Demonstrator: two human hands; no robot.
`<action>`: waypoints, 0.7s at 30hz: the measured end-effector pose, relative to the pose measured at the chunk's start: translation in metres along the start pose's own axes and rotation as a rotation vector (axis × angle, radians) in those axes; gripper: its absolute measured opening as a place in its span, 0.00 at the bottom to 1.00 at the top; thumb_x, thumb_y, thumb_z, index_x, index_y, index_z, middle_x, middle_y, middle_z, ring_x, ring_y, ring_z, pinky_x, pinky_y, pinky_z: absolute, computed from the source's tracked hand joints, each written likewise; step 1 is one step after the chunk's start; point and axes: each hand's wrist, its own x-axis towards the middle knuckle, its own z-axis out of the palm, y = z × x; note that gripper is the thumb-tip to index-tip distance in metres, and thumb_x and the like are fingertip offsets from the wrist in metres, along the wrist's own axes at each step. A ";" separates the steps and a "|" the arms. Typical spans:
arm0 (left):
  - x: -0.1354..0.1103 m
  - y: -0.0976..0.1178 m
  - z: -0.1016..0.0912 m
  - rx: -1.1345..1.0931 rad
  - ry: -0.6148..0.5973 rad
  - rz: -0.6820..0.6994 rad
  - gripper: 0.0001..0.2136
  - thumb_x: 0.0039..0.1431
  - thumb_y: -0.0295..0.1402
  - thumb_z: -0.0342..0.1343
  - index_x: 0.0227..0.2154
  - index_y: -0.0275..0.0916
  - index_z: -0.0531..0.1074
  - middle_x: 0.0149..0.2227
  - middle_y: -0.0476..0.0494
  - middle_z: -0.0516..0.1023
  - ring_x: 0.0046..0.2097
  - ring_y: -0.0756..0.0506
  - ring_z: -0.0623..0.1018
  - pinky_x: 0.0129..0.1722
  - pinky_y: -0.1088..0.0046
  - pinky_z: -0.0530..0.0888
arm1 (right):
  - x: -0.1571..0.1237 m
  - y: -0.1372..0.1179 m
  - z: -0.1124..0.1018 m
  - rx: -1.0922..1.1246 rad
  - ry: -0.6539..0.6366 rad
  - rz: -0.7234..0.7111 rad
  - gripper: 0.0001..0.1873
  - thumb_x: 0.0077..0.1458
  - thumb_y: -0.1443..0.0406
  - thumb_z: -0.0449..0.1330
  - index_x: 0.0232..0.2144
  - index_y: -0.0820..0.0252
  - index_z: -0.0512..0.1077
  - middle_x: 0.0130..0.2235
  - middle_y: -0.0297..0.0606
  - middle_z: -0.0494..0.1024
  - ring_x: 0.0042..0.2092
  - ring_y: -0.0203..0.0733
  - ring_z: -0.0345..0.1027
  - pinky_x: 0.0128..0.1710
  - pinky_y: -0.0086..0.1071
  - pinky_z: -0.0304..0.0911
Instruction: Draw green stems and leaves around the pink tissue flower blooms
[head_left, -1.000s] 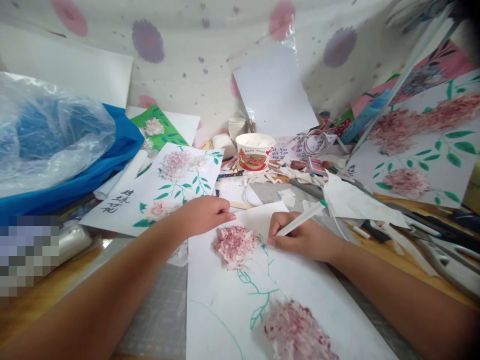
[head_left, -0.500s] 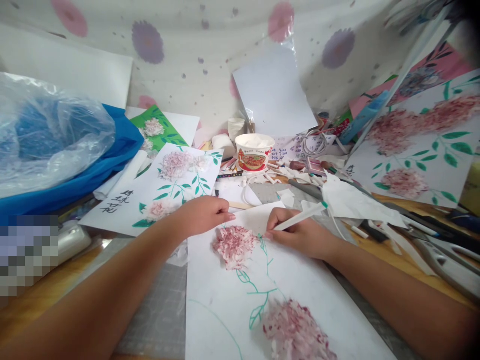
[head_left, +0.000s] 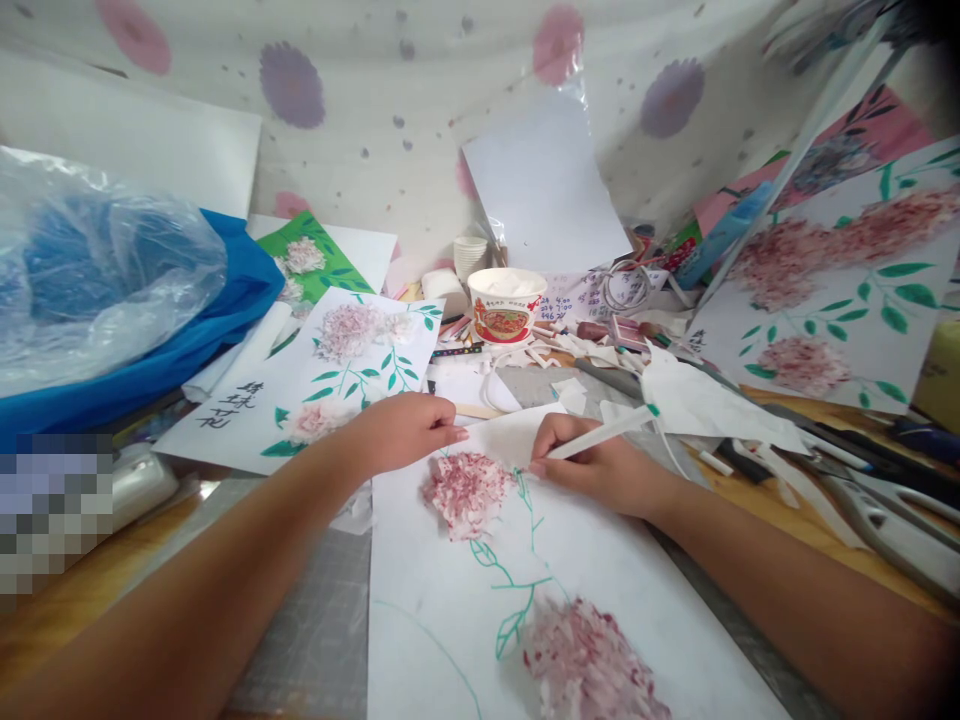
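Observation:
My right hand (head_left: pixel 592 460) is closed around a white marker pen (head_left: pixel 600 432) with a green end. The pen's lower end, hidden by my fingers, is at the top of a green drawn stem on a white sheet of paper (head_left: pixel 420 560). My left hand (head_left: pixel 409 432) lies with curled fingers at the sheet's upper left edge, thumb pointing right; I see nothing held in it. Just below it sits a ruffled pink-and-white paper flower (head_left: pixel 466 493). A second such flower (head_left: pixel 589 665) is nearer to me. Green outlined leaves run between the two.
A finished flower picture (head_left: pixel 247 420) lies at left, beside a blue bag with clear plastic (head_left: pixel 112 270). A paper bowl (head_left: pixel 507 305), paper scraps and pens stand behind. Another flower picture (head_left: pixel 832 310) leans at right, above scissors (head_left: pixel 892 530). A grey mat (head_left: pixel 307 620) lies beneath the sheet.
The whole view has shifted slightly to the left. Both hands and the marker pen keep the same place on the sheet.

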 end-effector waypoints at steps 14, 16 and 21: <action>0.001 -0.002 0.001 0.021 -0.003 0.006 0.17 0.52 0.47 0.41 0.19 0.39 0.57 0.21 0.52 0.63 0.25 0.50 0.64 0.22 0.76 0.54 | 0.000 -0.001 0.000 0.009 -0.075 -0.025 0.05 0.46 0.68 0.55 0.22 0.62 0.63 0.22 0.30 0.64 0.24 0.30 0.56 0.22 0.23 0.53; 0.000 -0.002 0.001 0.024 -0.007 0.009 0.17 0.52 0.47 0.41 0.19 0.39 0.58 0.21 0.52 0.64 0.25 0.50 0.64 0.22 0.76 0.54 | 0.001 -0.002 0.000 -0.012 -0.064 -0.040 0.04 0.46 0.69 0.55 0.21 0.62 0.63 0.22 0.30 0.64 0.24 0.30 0.56 0.23 0.23 0.53; 0.001 -0.003 0.002 0.033 -0.005 0.011 0.17 0.52 0.47 0.42 0.19 0.39 0.58 0.20 0.52 0.63 0.24 0.50 0.64 0.22 0.76 0.54 | 0.002 -0.002 0.000 -0.039 -0.022 -0.067 0.05 0.45 0.71 0.55 0.20 0.62 0.63 0.22 0.30 0.65 0.25 0.30 0.57 0.24 0.23 0.53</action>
